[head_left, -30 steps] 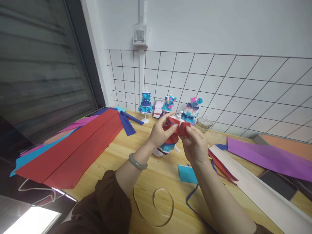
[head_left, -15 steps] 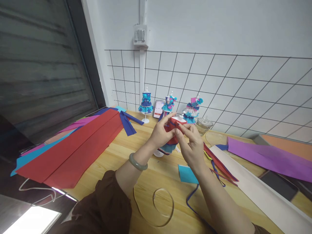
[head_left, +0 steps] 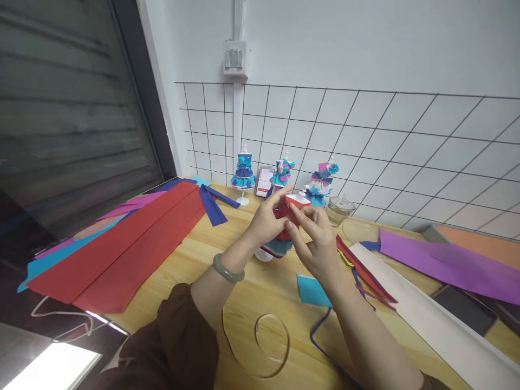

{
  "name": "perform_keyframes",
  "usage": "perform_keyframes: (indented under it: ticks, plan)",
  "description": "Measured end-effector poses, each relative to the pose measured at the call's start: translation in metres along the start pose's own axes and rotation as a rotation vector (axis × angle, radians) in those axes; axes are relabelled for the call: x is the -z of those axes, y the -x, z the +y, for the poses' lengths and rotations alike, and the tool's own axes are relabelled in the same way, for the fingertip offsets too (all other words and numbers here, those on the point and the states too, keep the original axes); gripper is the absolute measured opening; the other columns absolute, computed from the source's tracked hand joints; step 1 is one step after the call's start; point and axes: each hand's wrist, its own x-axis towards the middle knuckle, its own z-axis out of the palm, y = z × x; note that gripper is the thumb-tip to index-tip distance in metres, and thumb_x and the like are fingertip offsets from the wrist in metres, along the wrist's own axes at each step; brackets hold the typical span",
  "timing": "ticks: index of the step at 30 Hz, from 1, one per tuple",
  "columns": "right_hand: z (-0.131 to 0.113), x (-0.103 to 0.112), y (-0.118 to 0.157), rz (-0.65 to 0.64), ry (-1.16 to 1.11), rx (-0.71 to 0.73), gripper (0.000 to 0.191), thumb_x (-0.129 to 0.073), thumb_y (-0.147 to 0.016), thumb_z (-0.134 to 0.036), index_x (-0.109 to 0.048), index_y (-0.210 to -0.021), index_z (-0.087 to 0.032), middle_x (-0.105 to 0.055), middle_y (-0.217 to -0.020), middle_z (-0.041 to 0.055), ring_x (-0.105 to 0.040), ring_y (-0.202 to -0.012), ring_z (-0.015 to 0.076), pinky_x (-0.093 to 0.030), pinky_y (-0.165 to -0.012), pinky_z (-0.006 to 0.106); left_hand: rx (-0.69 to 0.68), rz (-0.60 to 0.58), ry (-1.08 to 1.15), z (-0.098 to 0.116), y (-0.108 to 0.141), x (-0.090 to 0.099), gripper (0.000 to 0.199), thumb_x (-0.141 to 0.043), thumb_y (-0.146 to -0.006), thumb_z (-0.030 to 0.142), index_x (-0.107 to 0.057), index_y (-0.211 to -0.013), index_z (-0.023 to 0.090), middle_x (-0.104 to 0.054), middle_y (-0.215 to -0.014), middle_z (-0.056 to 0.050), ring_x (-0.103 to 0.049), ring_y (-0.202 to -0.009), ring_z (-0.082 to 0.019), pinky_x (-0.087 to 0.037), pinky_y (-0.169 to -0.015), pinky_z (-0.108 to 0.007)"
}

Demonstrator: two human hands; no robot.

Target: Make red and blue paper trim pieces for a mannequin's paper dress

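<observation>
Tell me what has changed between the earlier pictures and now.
The right hand has moved left, bringing the red cloth, whose end stuck out to the right, in against the small dress form; its fingers now press there. The left hand stays around the form's other side. The turquoise piece, the large red sheet and the curled strip stayed put.
</observation>
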Motion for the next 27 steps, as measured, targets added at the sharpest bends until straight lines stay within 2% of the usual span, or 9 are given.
perform_keyframes:
  ticks: [6,12,15,21,27]
  plan:
    - [-0.003,0.005,-0.002,0.004,-0.093,-0.047,0.04,-0.051,-0.086,-0.02,-0.055,-0.125,-0.026,-0.056,-0.095,0.0077,-0.054,-0.087,0.02,-0.046,-0.075,0.039,-0.003,0.007,-0.015,0.001,0.0,-0.001,0.06,-0.062,-0.075,0.017,-0.042,-0.132,0.02,-0.056,-0.122,-0.01,-0.054,-0.11,-0.022,-0.044,-0.095,-0.035]
    - [-0.002,0.01,-0.002,0.059,-0.298,-0.3,0.03,-0.047,-0.089,-0.027,-0.063,-0.115,-0.029,-0.064,-0.104,0.0053,-0.057,-0.098,0.0205,-0.046,-0.085,0.041,0.001,0.029,-0.022,-0.001,0.0,-0.002,0.06,-0.065,-0.075,0.024,-0.043,-0.131,0.019,-0.058,-0.118,-0.01,-0.056,-0.107,-0.022,-0.047,-0.09,-0.033]
    - [0.0,0.01,-0.002,0.074,-0.376,-0.372,0.03,-0.047,-0.089,-0.026,-0.063,-0.115,-0.03,-0.064,-0.104,0.004,-0.059,-0.096,0.0197,-0.047,-0.086,0.042,-0.01,0.022,-0.018,-0.003,0.0,-0.002,0.06,-0.064,-0.077,0.022,-0.042,-0.132,0.02,-0.058,-0.117,-0.01,-0.056,-0.107,-0.021,-0.047,-0.09,-0.033]
    - [0.001,0.011,-0.003,0.061,-0.412,-0.343,0.035,-0.044,-0.088,-0.02,-0.061,-0.116,-0.031,-0.065,-0.105,0.0026,-0.061,-0.081,0.0161,-0.048,-0.084,0.042,-0.003,-0.009,-0.004,-0.002,-0.001,-0.001,0.061,-0.063,-0.077,0.021,-0.04,-0.133,0.019,-0.057,-0.119,-0.011,-0.055,-0.109,-0.022,-0.047,-0.09,-0.033]
    - [0.001,0.011,-0.003,0.065,-0.419,-0.36,0.036,-0.044,-0.087,-0.019,-0.062,-0.116,-0.03,-0.066,-0.105,0.0019,-0.062,-0.082,0.0157,-0.047,-0.088,0.042,0.018,-0.035,0.03,0.003,-0.001,0.001,0.063,-0.065,-0.075,0.019,-0.039,-0.134,0.021,-0.056,-0.122,-0.01,-0.054,-0.111,-0.022,-0.046,-0.093,-0.034]
